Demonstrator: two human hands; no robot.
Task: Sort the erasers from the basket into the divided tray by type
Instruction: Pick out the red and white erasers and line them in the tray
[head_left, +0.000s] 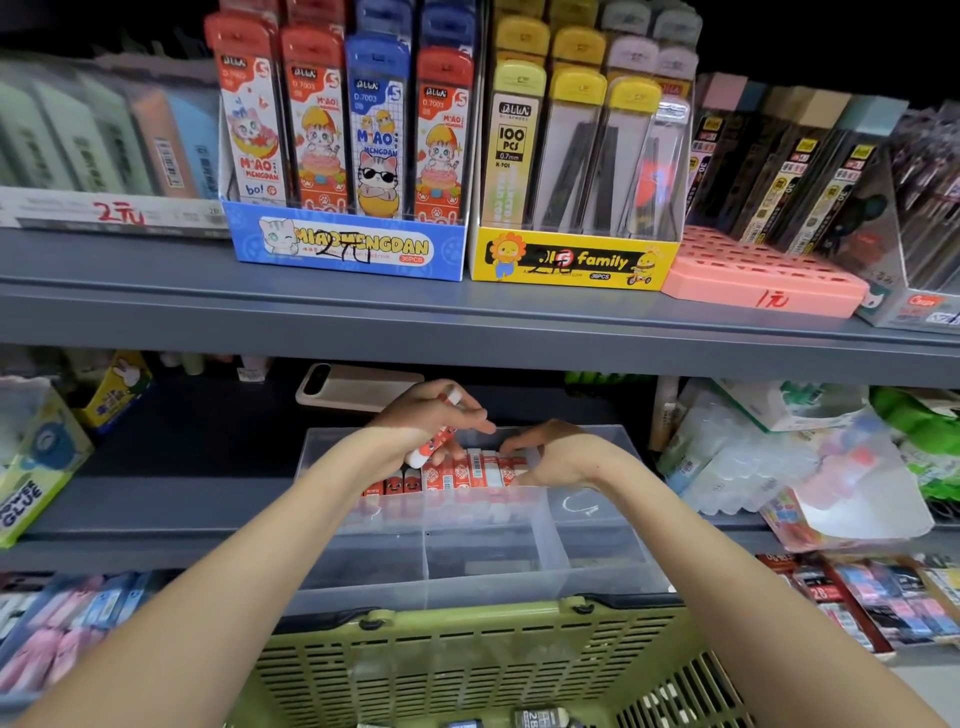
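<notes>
**One row is filled, more erasers wait**

From the head camera, you can see the clear tray (613, 551) sitting at the front edge of the lower shelf (182, 499). The green basket (467, 629) is just in front of it.

Your left hand (415, 421) is closed around a red and white eraser (434, 441), just above the tray's back left part. Your right hand (550, 457) has bent fingers touching the row of red erasers (457, 475) that stands there. You cannot tell if it pinches one or only pushes.

That row looks nearly full, so the red kind seems mostly done. The back right part looks bare. The front parts are too blurry to judge. A few dark erasers (535, 719) lie at the basket's near edge, so that kind probably comes next.
</notes>
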